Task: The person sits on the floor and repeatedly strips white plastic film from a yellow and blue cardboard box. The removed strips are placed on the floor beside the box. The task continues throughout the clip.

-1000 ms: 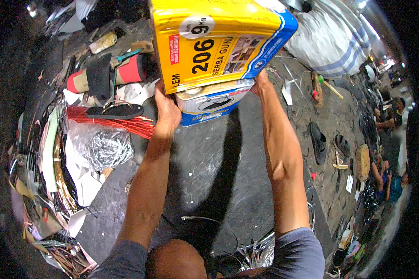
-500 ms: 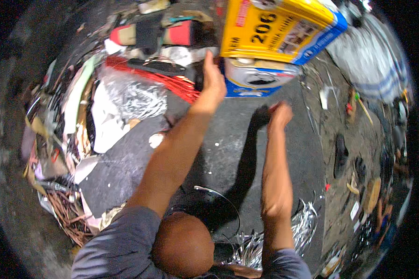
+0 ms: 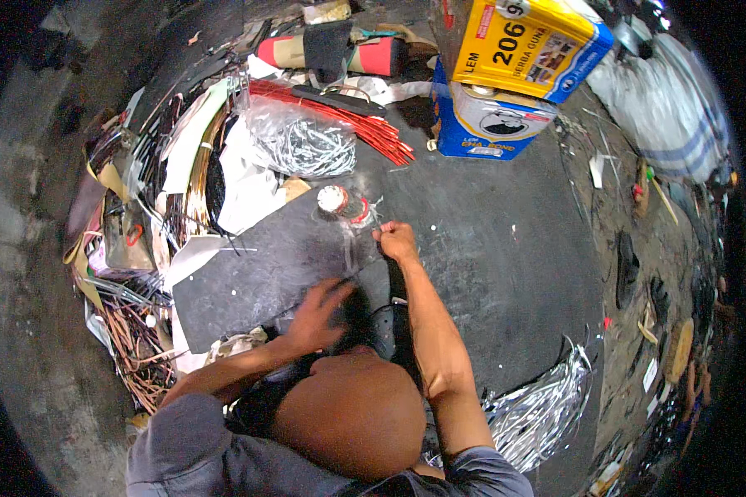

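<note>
My right hand [image 3: 396, 240] is closed above the dark board, its fingers pinched; what they hold, if anything, is too small to make out. Just to its left lies a clear plastic container [image 3: 352, 236] with a white, red-marked lid [image 3: 333, 199] and a red band. My left hand [image 3: 317, 319] is smeared by motion, its fingers apart and nothing seen in them. It hovers low over the near part of the board, left of a dark object [image 3: 381, 330] that my arms partly hide.
A yellow-and-blue tin [image 3: 522, 50] stands by a blue-and-white box [image 3: 491, 124] at the far right. Red strips [image 3: 348, 116], bagged silver strips [image 3: 302, 145] and copper-coloured strips [image 3: 128, 356] lie leftward. More silver strips [image 3: 539, 410] lie near right; a white sack [image 3: 663, 108] stands beyond.
My left hand has drawn back from beside the blue-and-white box toward me. My right hand has moved left, staying closed. The view has shifted, uncovering the lidded plastic container.
</note>
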Demonstrator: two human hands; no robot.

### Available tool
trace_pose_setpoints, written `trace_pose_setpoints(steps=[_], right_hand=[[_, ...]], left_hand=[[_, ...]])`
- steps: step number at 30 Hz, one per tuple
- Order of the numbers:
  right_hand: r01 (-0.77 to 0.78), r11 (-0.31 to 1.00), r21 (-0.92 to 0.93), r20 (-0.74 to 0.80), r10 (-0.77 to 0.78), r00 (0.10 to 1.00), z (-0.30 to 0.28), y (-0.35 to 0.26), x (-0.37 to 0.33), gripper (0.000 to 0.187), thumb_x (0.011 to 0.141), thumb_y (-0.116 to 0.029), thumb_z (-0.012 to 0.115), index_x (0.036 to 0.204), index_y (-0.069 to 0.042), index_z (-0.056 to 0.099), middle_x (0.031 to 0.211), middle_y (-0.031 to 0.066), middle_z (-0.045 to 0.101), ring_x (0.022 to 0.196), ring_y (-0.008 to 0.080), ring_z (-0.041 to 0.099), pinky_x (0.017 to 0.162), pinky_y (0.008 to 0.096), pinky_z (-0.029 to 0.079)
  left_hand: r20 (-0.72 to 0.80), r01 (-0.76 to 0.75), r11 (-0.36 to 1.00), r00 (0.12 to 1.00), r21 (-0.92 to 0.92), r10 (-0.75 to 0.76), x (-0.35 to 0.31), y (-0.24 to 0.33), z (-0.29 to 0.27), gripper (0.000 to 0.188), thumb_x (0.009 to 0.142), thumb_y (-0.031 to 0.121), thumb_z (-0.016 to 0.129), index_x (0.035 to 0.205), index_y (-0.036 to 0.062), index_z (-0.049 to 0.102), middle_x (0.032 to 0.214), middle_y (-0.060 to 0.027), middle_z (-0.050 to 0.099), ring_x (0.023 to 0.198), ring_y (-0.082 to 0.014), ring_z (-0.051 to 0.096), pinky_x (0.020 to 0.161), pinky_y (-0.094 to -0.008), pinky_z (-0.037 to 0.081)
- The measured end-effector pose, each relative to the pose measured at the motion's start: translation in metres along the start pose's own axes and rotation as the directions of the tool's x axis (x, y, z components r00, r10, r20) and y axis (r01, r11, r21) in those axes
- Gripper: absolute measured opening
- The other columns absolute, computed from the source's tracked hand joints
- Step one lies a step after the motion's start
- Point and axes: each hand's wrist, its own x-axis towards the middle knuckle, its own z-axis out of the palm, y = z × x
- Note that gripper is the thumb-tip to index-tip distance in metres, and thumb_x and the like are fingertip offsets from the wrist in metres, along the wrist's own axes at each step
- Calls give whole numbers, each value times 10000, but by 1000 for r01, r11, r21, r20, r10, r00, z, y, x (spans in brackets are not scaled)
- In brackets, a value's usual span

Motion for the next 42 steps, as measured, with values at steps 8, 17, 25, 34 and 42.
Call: trace_pose_setpoints(steps=[8,17,25,34,42], right_hand=[[-128,959,252,-245,191,950,-56,87,-46,84,809,-4,638,830,-70,687,798,19,680,748,148,613,690,327,500],[-138,780,610,-417,464,781,-207,169,-173,110,880,-110,752,936,-116,657,778,-45,559,715,110,491,605,301,388],[-228,899,375,-603,423,677,-154,227,-249,248,829,-274,768,927,-55,707,842,79,716,808,163,629,764,348,502],[-568,746,-348,-582,303,754,-86,156,-324,718,783,-286,751,1400,-84,445,1076,227,702,954,439,689,947,547,507],[-702,332,-630,-382,654,653,-218,77,-415,325,796,-169,741,1105,-66,733,1136,206,718,1010,375,713,848,438,576]], left_hand=[[-53,39,958,998,284,-25,-78,-103,-12,900,691,56,762,1515,158,414,1538,-219,356,1422,-437,353,1186,-483,329],[15,-171,836,981,521,191,23,-77,16,691,716,-23,692,1376,127,554,1432,-117,504,1293,-342,506,1036,-448,488],[132,-246,770,969,589,209,80,-63,5,679,680,-1,760,1321,101,561,1347,-114,529,1242,-341,520,964,-428,540],[204,-464,865,881,192,428,102,16,26,745,695,159,802,1389,75,542,1472,-191,463,1351,-395,448,1139,-461,394],[674,-500,866,638,-5,372,115,113,152,787,755,279,798,1463,137,485,1521,-193,442,1400,-367,435,1148,-461,387]])
